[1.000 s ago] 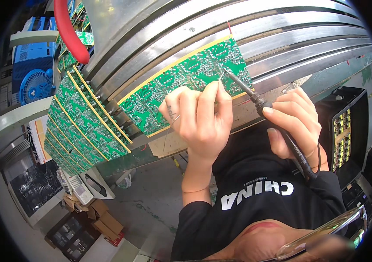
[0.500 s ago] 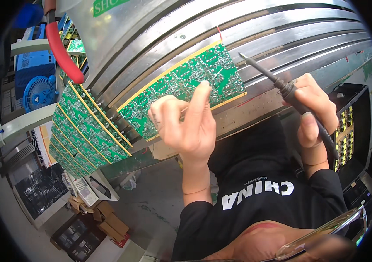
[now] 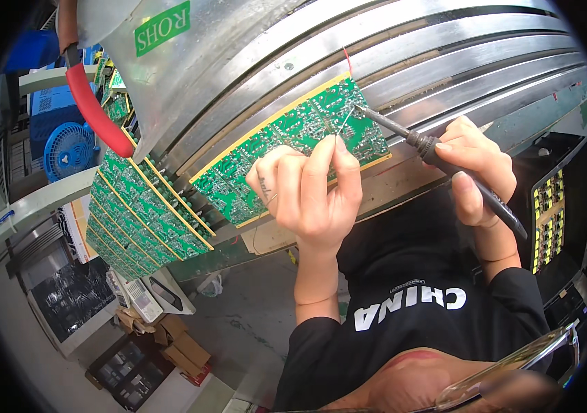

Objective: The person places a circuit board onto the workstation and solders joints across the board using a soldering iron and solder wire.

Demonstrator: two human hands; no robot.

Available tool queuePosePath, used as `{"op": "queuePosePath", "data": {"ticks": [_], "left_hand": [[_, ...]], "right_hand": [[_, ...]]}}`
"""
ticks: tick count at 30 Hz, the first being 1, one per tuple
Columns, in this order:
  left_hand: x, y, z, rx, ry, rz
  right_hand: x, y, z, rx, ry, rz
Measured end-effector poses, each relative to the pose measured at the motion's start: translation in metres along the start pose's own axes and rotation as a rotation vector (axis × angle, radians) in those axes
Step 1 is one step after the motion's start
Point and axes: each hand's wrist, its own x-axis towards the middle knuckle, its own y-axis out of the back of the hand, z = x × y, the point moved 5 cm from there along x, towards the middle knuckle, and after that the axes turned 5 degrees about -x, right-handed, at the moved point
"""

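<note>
Soldering looks to be the step in hand: the right hand (image 3: 476, 172) grips a black soldering iron (image 3: 438, 155) like a pen, its fingers closed tight around the handle, and the thin tip reaches left to the green circuit board (image 3: 293, 148) near that board's far right corner. The left hand (image 3: 311, 193) lies on the board's near edge, fingers drawn together, with forefinger and thumb seemingly pinching a fine silvery wire (image 3: 346, 121), probably solder, that runs up toward the iron's tip; whether wire and tip touch is too small to tell.

The board rests tilted on the long metal rails (image 3: 445, 62) of a conveyor frame in the middle of the view, with a yellow strip along its edges. To its left, a row of more green boards (image 3: 142, 213) stands packed edge to edge, and a red-handled tool (image 3: 94, 113) hangs farther left.

Judging from this pose, the next move calls for holding tip and wire steady on 1 joint, keeping the board pressed still, then lifting both cleanly so that no solder bridges neighbouring pads.
</note>
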Motion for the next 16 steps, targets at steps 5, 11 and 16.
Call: {"op": "queuePosePath", "data": {"ticks": [5,11,16], "left_hand": [[0.005,0.003,0.003,0.025,-0.014,-0.026],[0.005,0.014,0.004,-0.085,0.026,0.151],[0.003,0.008,0.0,-0.057,-0.034,0.072]], "right_hand": [[0.002,0.001,-0.001,-0.017,0.018,-0.002],[0.001,-0.001,-0.004,-0.062,0.056,0.01],[0.002,0.003,-0.006,-0.061,0.052,-0.023]]}}
